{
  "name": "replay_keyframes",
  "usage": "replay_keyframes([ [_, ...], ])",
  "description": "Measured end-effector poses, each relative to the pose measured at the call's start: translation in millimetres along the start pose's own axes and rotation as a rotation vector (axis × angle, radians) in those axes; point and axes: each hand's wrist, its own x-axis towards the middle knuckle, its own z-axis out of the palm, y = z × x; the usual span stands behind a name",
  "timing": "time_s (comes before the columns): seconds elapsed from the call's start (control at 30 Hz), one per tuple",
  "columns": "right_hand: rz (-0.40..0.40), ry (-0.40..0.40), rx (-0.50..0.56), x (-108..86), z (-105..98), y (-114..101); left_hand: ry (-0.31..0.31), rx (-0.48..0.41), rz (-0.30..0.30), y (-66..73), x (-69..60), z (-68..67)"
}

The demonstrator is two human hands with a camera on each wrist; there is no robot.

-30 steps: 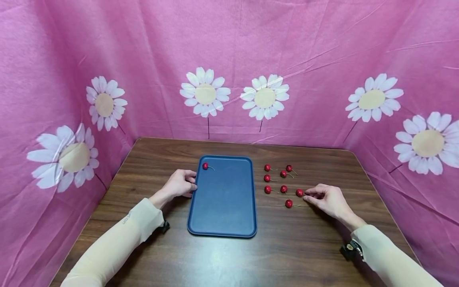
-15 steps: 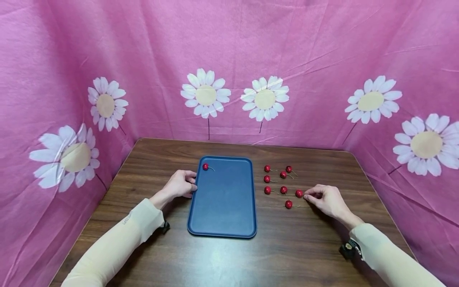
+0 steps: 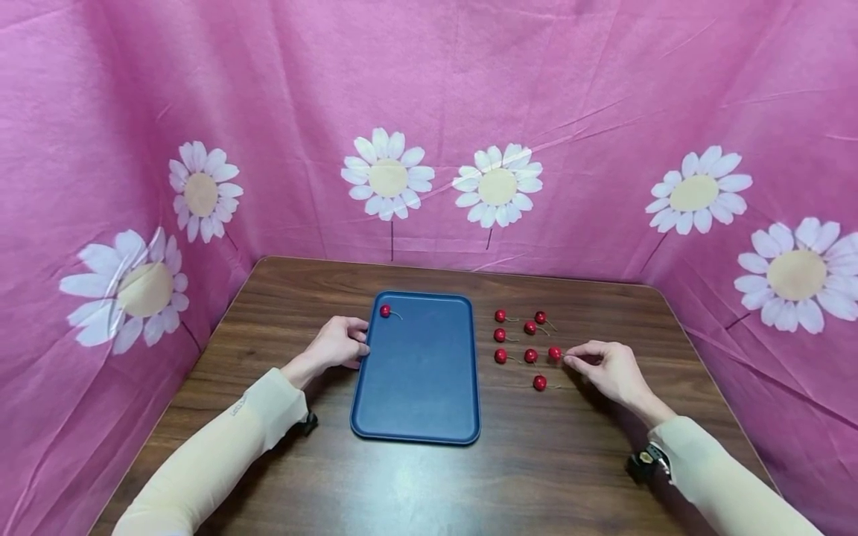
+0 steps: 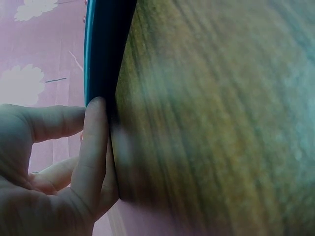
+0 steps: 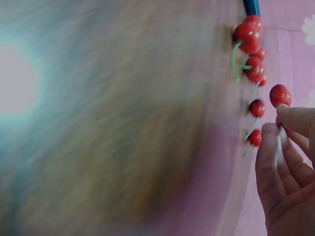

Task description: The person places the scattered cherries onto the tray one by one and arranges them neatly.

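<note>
A dark blue tray (image 3: 417, 372) lies on the table, with one red cherry (image 3: 385, 311) near its far left corner. Against the tray's left rim rest the fingertips of my left hand (image 3: 333, 344), the fingers fairly straight; the left wrist view shows the hand (image 4: 64, 157) touching the tray's side (image 4: 101, 54). My right hand (image 3: 613, 371) pinches a cherry (image 3: 555, 354) by its stem end, between thumb and forefinger. In the right wrist view this cherry (image 5: 280, 95) stands just beyond the fingertips of the hand (image 5: 288, 172), apart from the other cherries.
Several red cherries with green stems, among them one at the front (image 3: 539, 383) and one at the back (image 3: 540, 317), lie right of the tray on the brown wooden table (image 3: 570, 461). Pink cloth (image 3: 442, 89) with white daisies surrounds the table's back and sides.
My right hand has moved slightly left and away from me, and the cherry it pinches has shifted the same way. The left hand and the tray have stayed in place.
</note>
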Motion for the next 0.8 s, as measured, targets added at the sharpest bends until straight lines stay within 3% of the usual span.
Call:
replay_keyframes([
  [0.17, 0.024, -0.059, 0.162, 14.5, 6.5, -16.3, -0.006, -0.006, 0.000, 0.1, 1.1, 0.0],
  [0.4, -0.037, -0.061, 0.132, 46.4, 13.5, -42.9, -0.003, -0.026, -0.008, -0.6, 1.9, -0.4],
  [0.8, -0.040, -0.156, 0.266, 95.6, 24.1, -80.7, 0.001, -0.038, -0.010, 0.0, 2.6, 0.6],
])
